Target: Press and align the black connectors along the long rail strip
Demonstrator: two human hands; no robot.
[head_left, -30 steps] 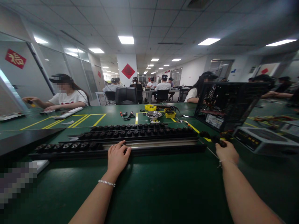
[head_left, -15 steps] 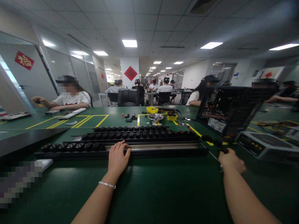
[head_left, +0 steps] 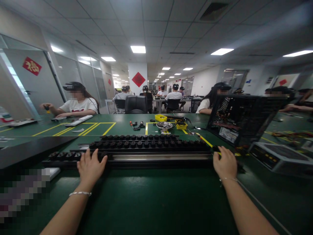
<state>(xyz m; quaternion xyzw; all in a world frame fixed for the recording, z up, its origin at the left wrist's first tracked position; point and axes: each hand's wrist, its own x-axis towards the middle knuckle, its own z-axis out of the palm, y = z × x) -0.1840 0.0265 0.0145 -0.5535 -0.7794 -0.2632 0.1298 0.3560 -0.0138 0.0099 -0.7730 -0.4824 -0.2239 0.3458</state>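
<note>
Three long black rails lie side by side across the green table, lined with black round parts [head_left: 133,144]. The nearest rail [head_left: 158,157] has such parts at its left end and a bare metallic stretch in its middle and right. My left hand [head_left: 91,168] rests over the round parts on this rail, fingers spread and thumb out to the right. At the rail's right end is my right hand [head_left: 226,164], fingers reaching forward with the thumb apart. Its fingertips are beside a small dark piece, and I see nothing clearly held there.
A black computer case [head_left: 239,119] and a grey power supply unit [head_left: 281,156] stand at the right. Beyond the rails are a metal dish [head_left: 164,125], yellow trays [head_left: 160,117] and cables. A dark panel [head_left: 36,148] lies left. Co-workers sit across the table.
My left hand has slid left along the nearest rail onto the round parts. My right hand has moved left from the dark pieces to the rail's right end, its fingers opening out.
</note>
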